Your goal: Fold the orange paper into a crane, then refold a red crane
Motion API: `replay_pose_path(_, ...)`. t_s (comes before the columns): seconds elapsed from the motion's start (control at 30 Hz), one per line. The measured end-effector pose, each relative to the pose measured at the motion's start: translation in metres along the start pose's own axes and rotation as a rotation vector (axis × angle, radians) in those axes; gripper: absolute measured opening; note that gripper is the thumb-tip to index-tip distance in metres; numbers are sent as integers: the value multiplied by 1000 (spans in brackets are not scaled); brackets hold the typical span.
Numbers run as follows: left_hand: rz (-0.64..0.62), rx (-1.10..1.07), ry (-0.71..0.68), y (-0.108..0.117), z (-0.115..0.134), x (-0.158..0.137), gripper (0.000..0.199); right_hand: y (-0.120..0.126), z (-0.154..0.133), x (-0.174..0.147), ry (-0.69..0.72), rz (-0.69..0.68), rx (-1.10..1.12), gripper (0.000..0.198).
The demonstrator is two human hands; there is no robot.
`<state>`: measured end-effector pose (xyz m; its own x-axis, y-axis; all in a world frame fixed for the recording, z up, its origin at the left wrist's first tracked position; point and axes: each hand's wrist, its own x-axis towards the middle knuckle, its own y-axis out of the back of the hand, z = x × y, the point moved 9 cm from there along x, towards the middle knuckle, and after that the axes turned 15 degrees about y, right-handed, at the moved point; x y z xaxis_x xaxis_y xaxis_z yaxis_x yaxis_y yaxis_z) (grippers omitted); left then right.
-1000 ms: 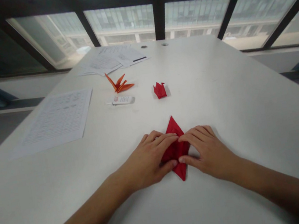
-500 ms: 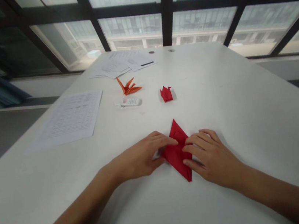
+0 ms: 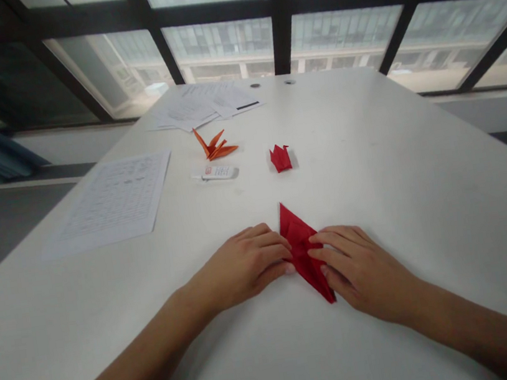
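Observation:
A folded piece of red origami paper lies on the white table, its long shape slanting from upper left to lower right. At its left edge, my left hand is closed with the paper's side between thumb and fingers. My right hand grips the opposite edge, its fingertips resting on the upper face and the thumb low at the side. Parts of both paper edges are hidden under the fingers. Beyond the hands sits a small red origami crane.
Left of the red crane is an orange origami crane, with a white tube just in front of it. A printed sheet lies on the left, and several more papers spread at the table's far end, near the windows.
The red paper has turned a little counterclockwise, its top point shifting left and its bottom point right. My left fingers have closed in at its edge.

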<state>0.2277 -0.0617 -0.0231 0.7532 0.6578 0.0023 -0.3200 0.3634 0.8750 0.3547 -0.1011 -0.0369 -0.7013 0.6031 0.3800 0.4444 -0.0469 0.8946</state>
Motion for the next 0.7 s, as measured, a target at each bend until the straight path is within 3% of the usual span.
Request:
replay_pose_path(0.23, 207, -20, 101, -13, 0, 8, 16, -3, -7, 1, -12, -36, 29, 32)
replay_pose_path(0.4, 173, 0, 201, -24, -3, 12, 29, -7, -5, 1, -53, 7, 12, 26)
replay_pose_path(0.53, 195, -43, 254, -21, -7, 11, 28, -9, -8, 1, -15, -27, -20, 27)
replay_pose_path(0.7, 246, -75, 315, -16, -16, 9, 44, -8, -13, 1, 26, -38, -105, 26)
